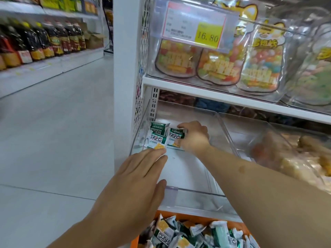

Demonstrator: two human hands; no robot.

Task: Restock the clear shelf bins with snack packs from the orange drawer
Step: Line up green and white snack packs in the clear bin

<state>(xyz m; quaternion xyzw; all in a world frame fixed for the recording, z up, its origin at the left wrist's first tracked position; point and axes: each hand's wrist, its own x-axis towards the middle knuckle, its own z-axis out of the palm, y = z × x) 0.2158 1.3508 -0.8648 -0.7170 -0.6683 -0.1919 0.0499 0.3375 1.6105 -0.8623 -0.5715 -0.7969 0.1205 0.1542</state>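
In the clear bin (179,176), right hand (194,138) grips a snack pack (176,136); left hand (136,178) flat, touching another.

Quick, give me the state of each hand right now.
Left hand: open, straight fingers touching a snack pack in the clear bin.
Right hand: grip closed on another pack.
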